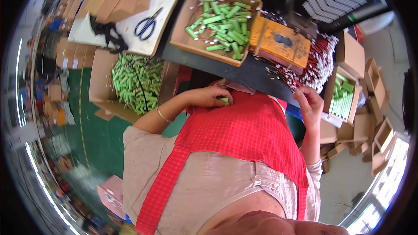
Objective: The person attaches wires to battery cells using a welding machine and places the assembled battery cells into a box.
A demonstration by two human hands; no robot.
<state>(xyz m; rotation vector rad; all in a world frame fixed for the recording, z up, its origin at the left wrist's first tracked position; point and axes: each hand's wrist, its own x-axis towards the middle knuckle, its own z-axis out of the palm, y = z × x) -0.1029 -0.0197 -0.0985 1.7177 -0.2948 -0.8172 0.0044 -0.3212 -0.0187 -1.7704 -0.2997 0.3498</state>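
My left hand (212,97) is closed round a small green battery (224,99), held close to the red apron at the table's front edge. Only one end of that battery shows past my fingers. At the right, my right hand (310,103) has thumb and forefinger pinched together beside a heap of red and black wires with white connectors (320,67). What sits between those fingertips is too small to make out. A shallow cardboard box of green batteries with wires (224,24) stands on the black table ahead of my hands.
A worn orange block-shaped fixture (281,41) lies beside the wires. At the left, a deep carton (98,78) holds many green batteries, below a white board (163,0) with blue-handled scissors (147,25). Another carton of green cells (343,89) stands at the right.
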